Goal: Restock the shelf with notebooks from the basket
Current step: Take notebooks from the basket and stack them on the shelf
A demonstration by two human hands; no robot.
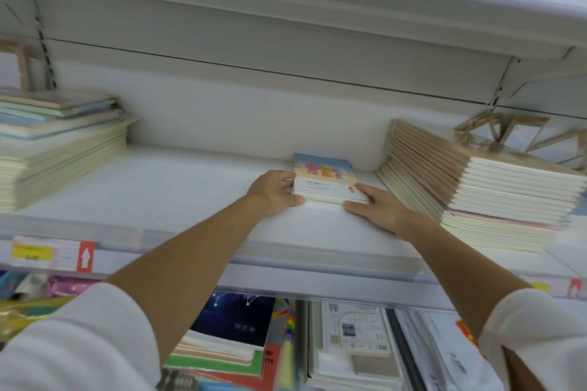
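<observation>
**Head view:** A person in white sleeves (95,336) sets a small stack of notebooks (327,179) flat on a white shop shelf (190,190). The left hand (274,192) grips the stack's left edge, its fingers (286,175) curled over the top and the thumb along the front. The right hand (379,211) pinches the near right corner, one finger on the cover and the thumb low at the front. The stack lies between the two sets of fingers, cartoon cover up.

The step appears to be seating the stack. It would be done best by sliding the stack straight back with the edges kept square, then easing both hands off together so the top copy does not skew.

Just right of the right fingers sits a fanned, slanting pile of cream notebooks (476,181), which a sideways push could nudge. Well left of the left fingers stands another pile (60,152), topped with pastel covers.

The basket is not in view. Below the fingers, the lower shelf holds a dark star-patterned notebook (235,317) and a white-covered one (355,327). A price label (54,255) is fixed on the rail to the lower left.
</observation>
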